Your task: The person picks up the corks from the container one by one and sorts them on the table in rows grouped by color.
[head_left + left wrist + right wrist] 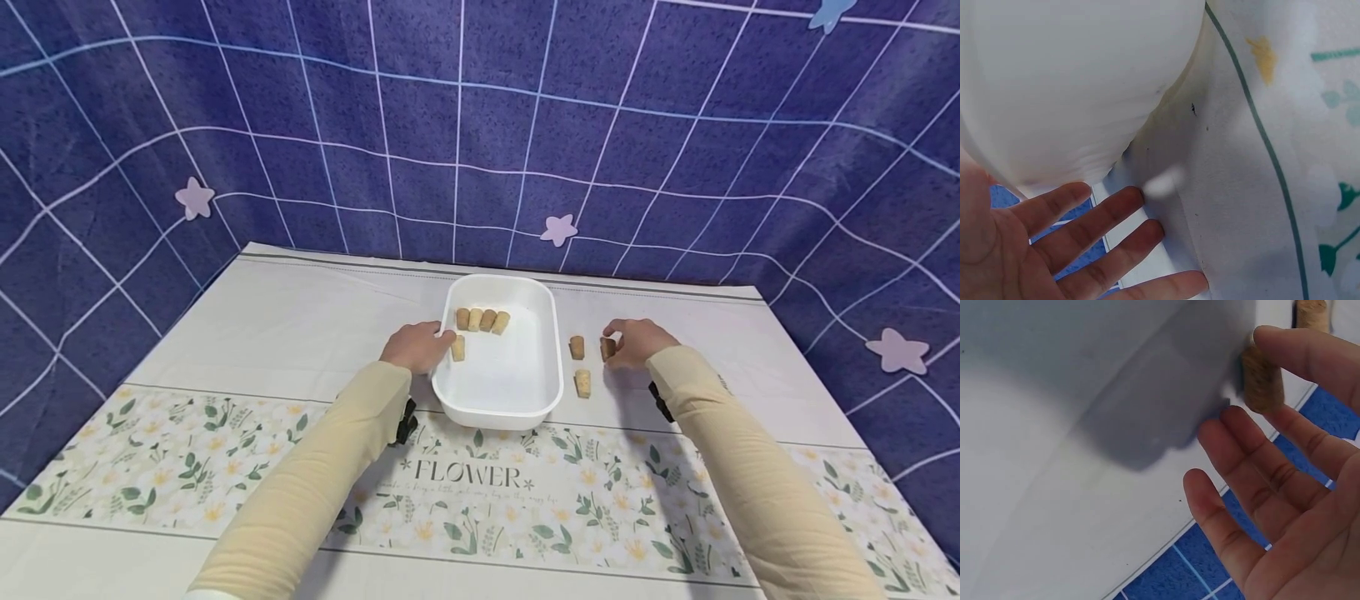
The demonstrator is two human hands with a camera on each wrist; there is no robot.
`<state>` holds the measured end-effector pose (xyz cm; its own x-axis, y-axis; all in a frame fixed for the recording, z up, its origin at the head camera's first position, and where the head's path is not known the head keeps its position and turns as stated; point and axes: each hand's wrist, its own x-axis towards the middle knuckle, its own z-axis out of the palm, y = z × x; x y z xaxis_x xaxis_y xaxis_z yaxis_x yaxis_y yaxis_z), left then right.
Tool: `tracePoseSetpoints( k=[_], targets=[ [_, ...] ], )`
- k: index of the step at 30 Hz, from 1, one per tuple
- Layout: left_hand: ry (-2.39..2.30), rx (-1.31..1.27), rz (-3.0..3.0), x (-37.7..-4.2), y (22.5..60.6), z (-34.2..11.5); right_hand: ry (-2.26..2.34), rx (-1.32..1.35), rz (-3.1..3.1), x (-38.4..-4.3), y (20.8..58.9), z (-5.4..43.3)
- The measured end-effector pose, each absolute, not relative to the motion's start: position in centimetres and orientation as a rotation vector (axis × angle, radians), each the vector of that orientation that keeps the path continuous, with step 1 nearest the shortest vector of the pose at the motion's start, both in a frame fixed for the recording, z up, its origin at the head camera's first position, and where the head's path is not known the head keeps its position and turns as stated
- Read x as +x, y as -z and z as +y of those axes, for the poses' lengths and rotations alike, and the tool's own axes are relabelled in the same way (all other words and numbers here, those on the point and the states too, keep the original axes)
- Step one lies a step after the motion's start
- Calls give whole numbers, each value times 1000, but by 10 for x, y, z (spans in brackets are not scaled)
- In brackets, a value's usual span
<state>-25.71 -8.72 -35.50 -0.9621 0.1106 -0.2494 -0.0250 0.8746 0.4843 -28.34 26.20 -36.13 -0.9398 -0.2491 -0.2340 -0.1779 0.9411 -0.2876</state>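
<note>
My left hand (417, 347) holds the left rim of a white plastic tub (498, 420), thumb over the edge. In the left wrist view its fingers (1100, 219) spread along the tub's outer wall. Inside the tub, several brown and pale corks (488, 320) stand in a row, with a pale cork (458, 348) below them near the thumb. Right of the tub, my right hand (636, 342) pinches a brown cork (1262, 378) between thumb and index finger, the other fingers stretched loosely. Beside it are another brown cork (577, 347) and a pale cork (582, 383).
A white cloth with a flower-printed band (480, 483) covers the table. Behind the table hangs a dark blue curtain (420, 125) with a pale grid and stars, coming down at the tub's far side and along both sides.
</note>
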Motion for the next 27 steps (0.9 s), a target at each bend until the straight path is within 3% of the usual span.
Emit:
tracePoseSetpoints(
  k=[16, 27],
  targets=[
    [-706, 85, 2786, -258, 356, -88, 398, -409, 2880, -272, 313, 241],
    [-722, 95, 2794, -258, 356, -89, 383, -459, 2913, -273, 307, 228]
  ],
)
